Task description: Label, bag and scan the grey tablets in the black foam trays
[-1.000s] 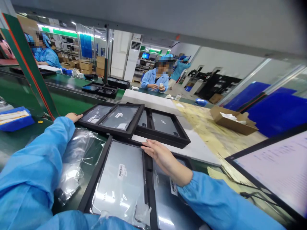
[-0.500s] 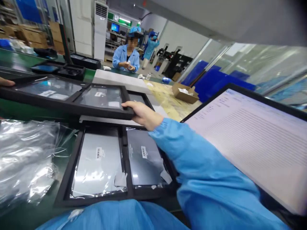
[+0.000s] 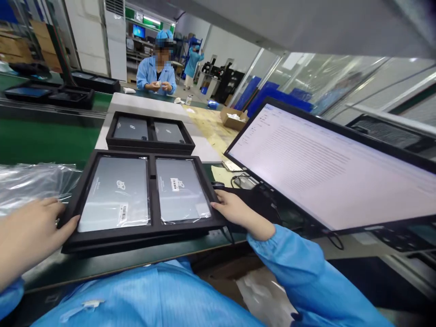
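Observation:
A black tray point(image 3: 152, 193) with two bagged grey tablets lies flat in front of me at the bench's near edge. The left tablet point(image 3: 116, 193) and the right tablet point(image 3: 180, 188) each carry a barcode label. My left hand point(image 3: 32, 234) grips the tray's left edge, fingers curled onto its rim. On the tray's right edge, my right hand point(image 3: 235, 211) holds on with the thumb on top. Behind it sits a second black tray point(image 3: 150, 144) with two darker tablets.
A large monitor point(image 3: 327, 165) with a lit white page stands close on the right, cables point(image 3: 238, 181) under it. Crumpled clear plastic bags point(image 3: 30, 181) lie at left. A green conveyor point(image 3: 44, 141) carries more trays. A seated person point(image 3: 156, 75) works at the far end beside a cardboard box point(image 3: 233, 118).
The tray I held up at both ends has come down toward me and now lies flat in front of me. My view has swung right, bringing the monitor close.

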Available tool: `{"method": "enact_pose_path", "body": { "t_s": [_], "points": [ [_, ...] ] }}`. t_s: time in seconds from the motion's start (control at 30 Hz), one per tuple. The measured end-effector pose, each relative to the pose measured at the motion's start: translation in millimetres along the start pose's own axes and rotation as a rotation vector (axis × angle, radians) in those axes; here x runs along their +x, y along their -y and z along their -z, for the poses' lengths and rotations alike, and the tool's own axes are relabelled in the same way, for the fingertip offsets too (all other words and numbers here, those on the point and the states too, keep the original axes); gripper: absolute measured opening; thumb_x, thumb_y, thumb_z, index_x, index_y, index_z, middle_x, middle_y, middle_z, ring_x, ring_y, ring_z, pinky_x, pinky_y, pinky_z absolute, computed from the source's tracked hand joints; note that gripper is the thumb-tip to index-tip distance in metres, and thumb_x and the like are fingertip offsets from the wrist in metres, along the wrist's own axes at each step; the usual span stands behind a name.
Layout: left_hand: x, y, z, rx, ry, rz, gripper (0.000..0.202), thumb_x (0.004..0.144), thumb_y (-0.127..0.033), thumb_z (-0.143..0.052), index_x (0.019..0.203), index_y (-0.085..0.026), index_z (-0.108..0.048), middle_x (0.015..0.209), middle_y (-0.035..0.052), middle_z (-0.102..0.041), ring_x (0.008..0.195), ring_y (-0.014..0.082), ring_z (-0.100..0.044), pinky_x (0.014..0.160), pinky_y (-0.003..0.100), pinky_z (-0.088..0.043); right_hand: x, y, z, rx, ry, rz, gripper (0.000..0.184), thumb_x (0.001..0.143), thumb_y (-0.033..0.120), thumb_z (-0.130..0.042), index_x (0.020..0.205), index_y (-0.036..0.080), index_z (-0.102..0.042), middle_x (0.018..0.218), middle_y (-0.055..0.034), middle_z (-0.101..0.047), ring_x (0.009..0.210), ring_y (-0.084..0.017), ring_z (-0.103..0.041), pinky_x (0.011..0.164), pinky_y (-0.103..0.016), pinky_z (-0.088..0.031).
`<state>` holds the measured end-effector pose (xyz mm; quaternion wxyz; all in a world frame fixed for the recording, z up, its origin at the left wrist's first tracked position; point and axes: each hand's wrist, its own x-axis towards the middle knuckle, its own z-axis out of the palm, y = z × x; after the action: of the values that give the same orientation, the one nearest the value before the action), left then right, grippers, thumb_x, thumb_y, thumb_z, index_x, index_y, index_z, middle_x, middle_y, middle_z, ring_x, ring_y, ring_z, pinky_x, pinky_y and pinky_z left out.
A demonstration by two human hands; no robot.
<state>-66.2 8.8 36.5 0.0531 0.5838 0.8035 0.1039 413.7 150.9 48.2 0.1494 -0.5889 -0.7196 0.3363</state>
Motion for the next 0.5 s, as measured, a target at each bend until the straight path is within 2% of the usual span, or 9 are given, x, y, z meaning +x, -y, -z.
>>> {"method": "enact_pose_path", "body": {
  "t_s": [0.07, 0.17, 0.23, 0.3, 0.37, 0.4, 0.5],
  "points": [
    [-12, -11, -3.0, 0.074, -0.002, -0.012, 0.057, 0.070, -0.082, -0.037, 0.060, -0.030, -0.057, 0.070, 0.0063, -0.066, 0.069, 0.0327, -0.062, 0.061, 0.045, -0.040, 2, -3, -10, -0.147, -0.087, 0.056, 0.035, 0.080, 0.023, -0.074, 0.114, 0.017, -0.073, 0.105, -0.0147, -0.078, 0.099, -0.034, -0.072, 0.093, -0.045, -0.055],
    [-15, -25, 10.1, 0.059, 0.103, 0.042, 0.058, 0.064, -0.083, -0.036, 0.060, -0.030, -0.058, 0.070, 0.0041, -0.068, 0.072, 0.0320, -0.066, 0.063, 0.044, -0.043, 6, -8, -15, -0.272, -0.167, 0.070, 0.044, 0.087, 0.016, -0.061, 0.130, 0.009, -0.066, 0.118, -0.0211, -0.074, 0.113, -0.035, -0.070, 0.101, -0.045, -0.051],
    [-7, -29, 22.2, 0.001, 0.196, 0.084, 0.059, 0.059, -0.084, -0.040, 0.064, -0.030, -0.062, 0.075, 0.0031, -0.072, 0.077, 0.0330, -0.068, 0.069, 0.044, -0.047, 8, -15, -10, -0.248, -0.151, 0.068, 0.048, 0.089, 0.016, -0.059, 0.136, 0.008, -0.063, 0.120, -0.0206, -0.074, 0.115, -0.034, -0.070, 0.102, -0.043, -0.051],
    [11, -27, 31.1, -0.090, 0.191, 0.145, 0.061, 0.058, -0.083, -0.044, 0.075, -0.029, -0.068, 0.085, 0.0027, -0.075, 0.086, 0.0342, -0.069, 0.079, 0.045, -0.050, 10, -24, 1, -0.177, -0.146, 0.041, 0.047, 0.091, 0.021, -0.060, 0.136, 0.012, -0.063, 0.116, -0.0169, -0.076, 0.110, -0.031, -0.072, 0.099, -0.041, -0.053],
    [39, -23, 33.2, -0.275, 0.104, 0.207, 0.059, 0.065, -0.075, -0.050, 0.091, -0.027, -0.072, 0.101, 0.0028, -0.076, 0.097, 0.0330, -0.068, 0.090, 0.044, -0.050, 14, -32, 16, -0.173, -0.207, -0.059, 0.037, 0.093, 0.029, -0.061, 0.126, 0.015, -0.070, 0.103, -0.0141, -0.079, 0.100, -0.029, -0.075, 0.093, -0.039, -0.055],
    [55, -21, 30.9, -0.439, 0.049, 0.233, 0.055, 0.071, -0.068, -0.054, 0.099, -0.024, -0.071, 0.109, 0.0037, -0.075, 0.103, 0.0313, -0.067, 0.094, 0.043, -0.050, 17, -36, 22, -0.216, -0.229, -0.138, 0.031, 0.093, 0.033, -0.061, 0.115, 0.015, -0.073, 0.095, -0.0141, -0.079, 0.094, -0.029, -0.075, 0.090, -0.040, -0.056],
    [102, -26, 11.8, -0.979, -0.023, 0.261, 0.045, 0.088, -0.051, -0.054, 0.114, -0.015, -0.064, 0.122, 0.0096, -0.070, 0.114, 0.0254, -0.064, 0.102, 0.039, -0.051, 27, -43, 25, -0.368, -0.144, -0.330, 0.031, 0.088, 0.043, -0.068, 0.075, 0.015, -0.073, 0.072, -0.0145, -0.073, 0.081, -0.032, -0.073, 0.085, -0.043, -0.056]
  ]
}}
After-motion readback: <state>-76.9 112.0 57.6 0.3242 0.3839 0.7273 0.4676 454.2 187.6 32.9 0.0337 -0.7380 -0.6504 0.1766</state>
